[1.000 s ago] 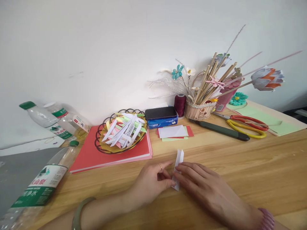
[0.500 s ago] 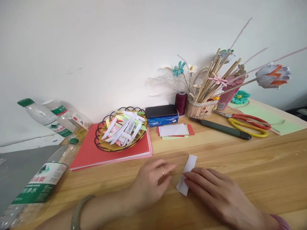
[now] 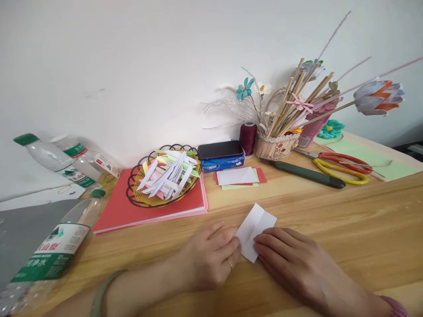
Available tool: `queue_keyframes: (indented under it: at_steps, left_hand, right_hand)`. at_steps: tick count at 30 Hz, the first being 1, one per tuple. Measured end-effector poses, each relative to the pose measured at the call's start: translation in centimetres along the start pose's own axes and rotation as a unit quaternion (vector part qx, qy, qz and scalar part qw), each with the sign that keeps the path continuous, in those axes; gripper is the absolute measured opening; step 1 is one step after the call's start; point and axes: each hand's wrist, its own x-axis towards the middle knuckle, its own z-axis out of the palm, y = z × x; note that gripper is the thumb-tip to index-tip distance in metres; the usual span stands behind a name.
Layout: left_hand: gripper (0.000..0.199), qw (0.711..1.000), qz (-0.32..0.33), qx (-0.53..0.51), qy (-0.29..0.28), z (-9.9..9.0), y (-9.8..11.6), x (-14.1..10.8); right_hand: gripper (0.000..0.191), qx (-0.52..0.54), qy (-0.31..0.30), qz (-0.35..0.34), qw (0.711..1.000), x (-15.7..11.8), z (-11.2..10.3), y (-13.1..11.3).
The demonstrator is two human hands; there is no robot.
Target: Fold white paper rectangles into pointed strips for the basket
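A small white sheet of paper (image 3: 254, 226) with a lengthwise crease lies on the wooden table between my hands. My left hand (image 3: 214, 255), with a ring on one finger, has its curled fingers closed at the paper's left edge. At the right edge, my right hand (image 3: 294, 259) rests with its fingertips pressed together on the paper. The right thumb is mostly hidden beneath the hand.
A basket (image 3: 132, 193) of folded paper strips stands on red paper (image 3: 112, 207). Behind lie small cut sheets (image 3: 238, 176), a phone (image 3: 220, 149), a thread spool (image 3: 247, 138), a green-handled cutter (image 3: 307, 174) and scissors (image 3: 343, 169). Plastic bottles (image 3: 53, 251) lie left.
The paper was a narrow folded strip and now lies opened out wider. My left hand, apart from it before, now grips its left edge. My right hand has hardly moved.
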Motion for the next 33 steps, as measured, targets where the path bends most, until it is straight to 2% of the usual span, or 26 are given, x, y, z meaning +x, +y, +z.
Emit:
queue_keyframes:
  at_steps: [3,8,12,18,24,33]
  left_hand:
    - [0.016,1.0,-0.011,-0.01,-0.015,0.1,0.1,0.0]
    - [0.019,0.999,-0.021,-0.034,0.0,-0.1,0.0,0.1]
    - [0.021,0.998,-0.024,-0.048,-0.01,-0.4,0.1,0.0]
    - [0.023,0.998,-0.028,-0.045,-0.016,-0.5,0.4,-0.2]
    - [0.022,0.998,-0.026,-0.043,-0.022,-0.8,0.7,-0.1]
    - [0.023,0.993,-0.051,-0.072,-0.072,-0.2,0.9,-0.5]
  right_hand:
    - [0.03,0.003,0.002,0.007,1.0,0.1,-0.1,-0.1]
    - [0.024,0.04,-0.012,0.017,0.999,0.4,0.2,-0.2]
    - [0.017,0.099,-0.013,0.076,0.992,0.7,0.2,-0.5]
    - [0.019,0.152,-0.006,0.137,0.979,1.0,0.3,-0.9]
    - [0.017,0.143,0.01,0.208,0.967,1.0,1.3,-1.1]
    - [0.016,0.107,0.006,0.217,0.97,0.9,1.8,-1.4]
